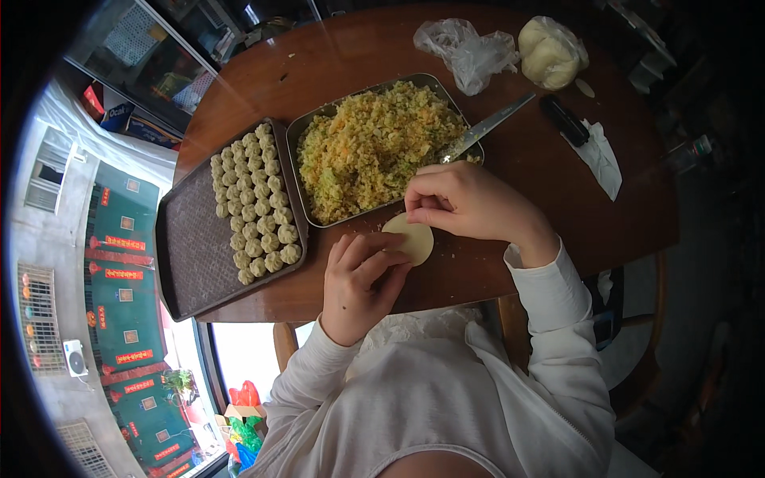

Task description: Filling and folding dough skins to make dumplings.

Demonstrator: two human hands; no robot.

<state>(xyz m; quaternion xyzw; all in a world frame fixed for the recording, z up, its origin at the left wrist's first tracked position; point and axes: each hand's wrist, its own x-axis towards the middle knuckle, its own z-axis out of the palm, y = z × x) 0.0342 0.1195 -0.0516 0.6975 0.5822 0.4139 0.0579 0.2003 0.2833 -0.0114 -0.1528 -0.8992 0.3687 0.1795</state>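
A thin round dough wrapper (418, 240) is held flat over the near edge of the table. My left hand (364, 278) grips its left side between thumb and fingers. At its upper edge, the fingertips of my right hand (451, 200) pinch the dough. Just beyond lies a metal tray (334, 222) heaped with chopped vegetable filling (376, 149). A long flat metal spatula or knife (493, 124) leans on the tray's right rim, its near end in the filling. To the left, rows of small pleated dumplings (254, 209) stand on a dark baking tray (191, 239).
On the wooden table (621, 209), a crumpled plastic bag (469, 54) and bagged dough (551, 54) lie at the back right. A black cylindrical object (563, 119) rests by a white tissue (597, 158). A wooden chair (648, 358) stands to my right.
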